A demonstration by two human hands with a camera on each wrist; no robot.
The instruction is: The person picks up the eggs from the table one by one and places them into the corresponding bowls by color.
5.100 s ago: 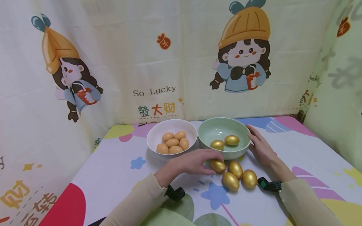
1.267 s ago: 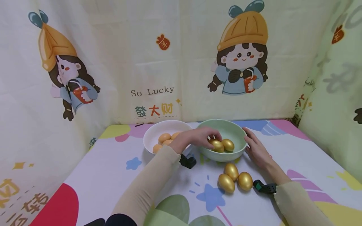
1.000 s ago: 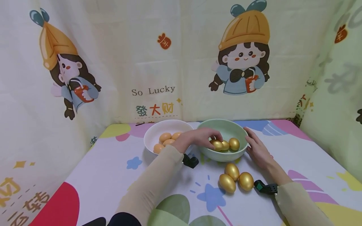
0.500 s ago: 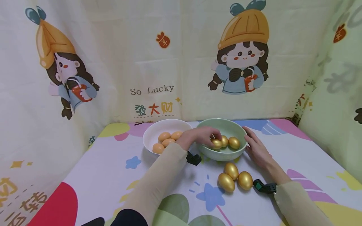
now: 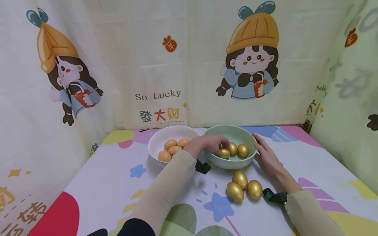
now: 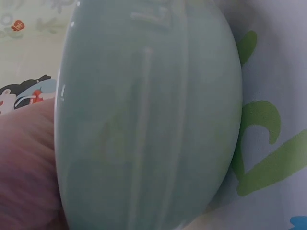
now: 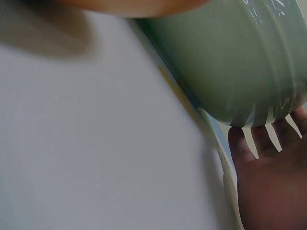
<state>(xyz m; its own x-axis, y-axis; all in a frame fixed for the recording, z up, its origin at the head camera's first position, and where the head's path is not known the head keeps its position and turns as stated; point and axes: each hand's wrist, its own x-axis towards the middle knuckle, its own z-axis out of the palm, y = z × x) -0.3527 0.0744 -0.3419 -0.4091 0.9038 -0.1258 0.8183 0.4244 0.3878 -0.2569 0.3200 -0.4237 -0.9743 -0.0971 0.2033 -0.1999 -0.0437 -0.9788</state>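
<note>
My left hand (image 5: 210, 143) reaches over the near-left rim of the light green bowl (image 5: 230, 164), its curled fingers and thumb around a golden egg (image 5: 225, 153) low inside. Two more golden eggs lie to its right in the bowl, one (image 5: 233, 148) beside it and one (image 5: 243, 150) farther right. My right hand (image 5: 267, 159) rests its extended fingers along the bowl's right side. The left wrist view is filled by the bowl's outer wall (image 6: 144, 115), with part of the hand at the left edge. In the right wrist view, fingertips (image 7: 237, 136) touch the bowl's wall (image 7: 230, 72).
Three golden eggs (image 5: 235, 192) sit close together on the patterned tablecloth (image 5: 165, 183), in front of the green bowl. A white bowl (image 5: 156, 136) with several brown eggs (image 5: 164, 156) stands right beside it on the left, partly behind the left forearm. A printed curtain (image 5: 124, 65) hangs behind.
My left hand has carried one golden egg from the tablecloth into the green bowl. The eggs there have shifted, two showing farther right. My right hand stays at the bowl's side.
</note>
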